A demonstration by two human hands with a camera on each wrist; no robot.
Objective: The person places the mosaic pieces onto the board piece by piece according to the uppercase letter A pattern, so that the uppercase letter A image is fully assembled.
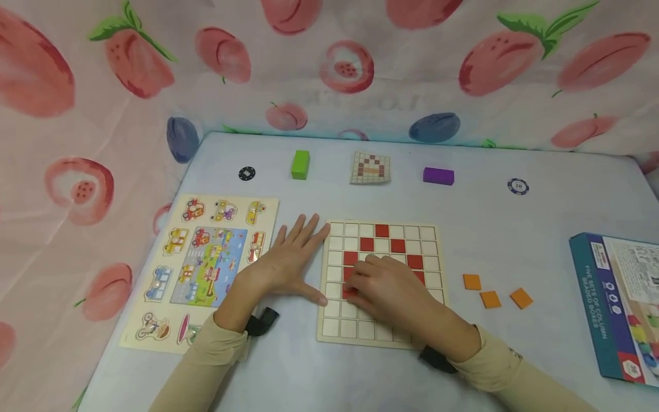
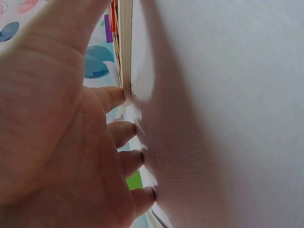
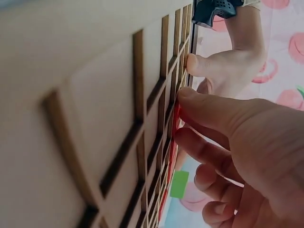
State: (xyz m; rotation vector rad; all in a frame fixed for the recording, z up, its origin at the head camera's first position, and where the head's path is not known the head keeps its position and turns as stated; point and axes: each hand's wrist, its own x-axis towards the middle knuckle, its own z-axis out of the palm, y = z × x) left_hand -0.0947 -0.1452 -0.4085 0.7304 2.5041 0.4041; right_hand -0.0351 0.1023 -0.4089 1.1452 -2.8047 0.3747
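A wooden grid board [image 1: 325, 323] lies flat on the table with several red square tiles [image 1: 382, 230] set in its cells, forming a peaked shape. My right hand [image 1: 388, 286] is over the middle of the board. Its thumb and index finger pinch a red tile [image 3: 176, 116] at a cell on the left side of the shape; the hand covers some cells. My left hand [image 1: 288, 263] rests with spread, straight fingers along the board's left edge, thumb and index fingertip right at the rim. In the left wrist view, its fingertips [image 2: 142, 159] reach the tabletop.
Orange tiles [image 1: 491, 299] lie right of the board. A vehicle puzzle [image 1: 131, 320] sits partly beneath the left forearm. Behind stand a pattern card [image 1: 370, 160], green block [image 1: 301, 165], purple block [image 1: 439, 176] and two chips [image 1: 247, 173]. A box [image 1: 592, 309] lies far right.
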